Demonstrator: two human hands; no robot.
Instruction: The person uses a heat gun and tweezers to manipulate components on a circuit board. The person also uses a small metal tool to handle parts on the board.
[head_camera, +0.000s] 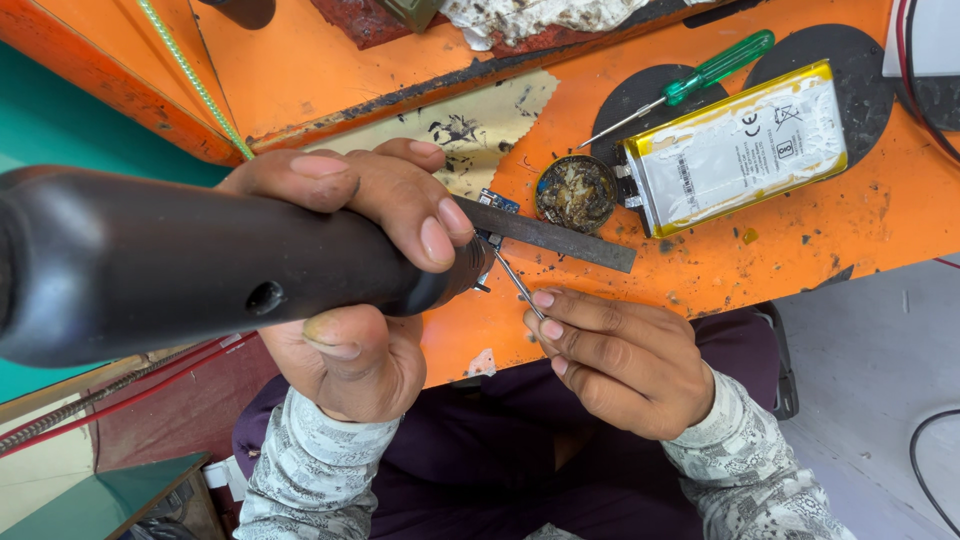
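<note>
We're mid-solder on the small blue circuit board (497, 203), which sits near the front edge of the orange tabletop (800, 240), half hidden behind the iron's nose and the left fingers.

Left hand (350, 290): grip fully wrapped round the thick black soldering iron handle (190, 265), thumb underneath, fingers over the top. Tip end points down at the board; the actual tip is hidden, so we can't tell if it touches a pad.

Right hand (620, 355): narrow pinch, fingertips closed on a thin solder wire (518, 283). Wire runs up and left toward the board, its end right at the iron's nose. The heel of the hand hangs off the tabletop's front edge, over the lap.

A flat dark metal strip (560, 238) lies across the board, running right along the tabletop, apparently as a hold-down. Touching or just over the board: can't say.

Our read: feed step, with heat and solder both at the joint. Next move calls for a steady iron, a short wire feed, then pulling the wire before the iron. There's not much room, with both hands crowded at 1 spot.

Around it:
- round tin of brownish flux or tip residue (577, 193), just right of the board
- silver pouch battery with yellow edging (738, 148), touching or just beside the tin, toward the right edge
- green-handled screwdriver (700, 78) behind the battery
- yellowish stained cloth (470, 130) behind the board
</note>
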